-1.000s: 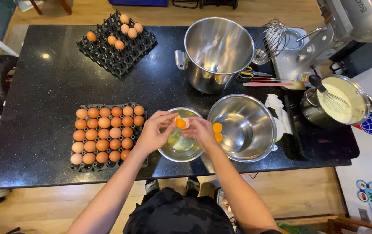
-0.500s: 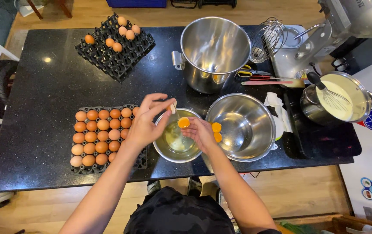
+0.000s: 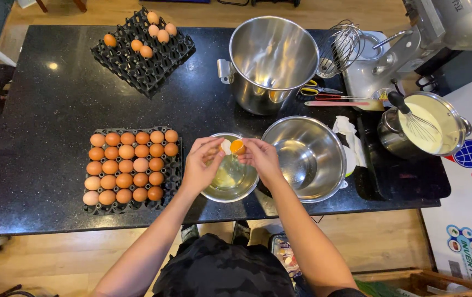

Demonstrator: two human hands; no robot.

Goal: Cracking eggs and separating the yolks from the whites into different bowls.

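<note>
On the black table (image 3: 54, 110), beside a full egg tray (image 3: 129, 168) and a large steel bowl (image 3: 307, 157), both hands meet over a small bowl (image 3: 230, 184), left hand (image 3: 200, 165) pinching an empty shell half (image 3: 225, 146), right hand (image 3: 261, 159) clamped on a yolk-filled shell half (image 3: 237, 146)

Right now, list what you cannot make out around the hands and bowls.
Head view only:
- Small bowl: the left hand and right hand cover its upper rim.
- Eggshell halves: too small to tell how much white remains.
- Tall pot: reflections obscure its contents.
- Mixer: cut off by the frame's top edge.
</note>
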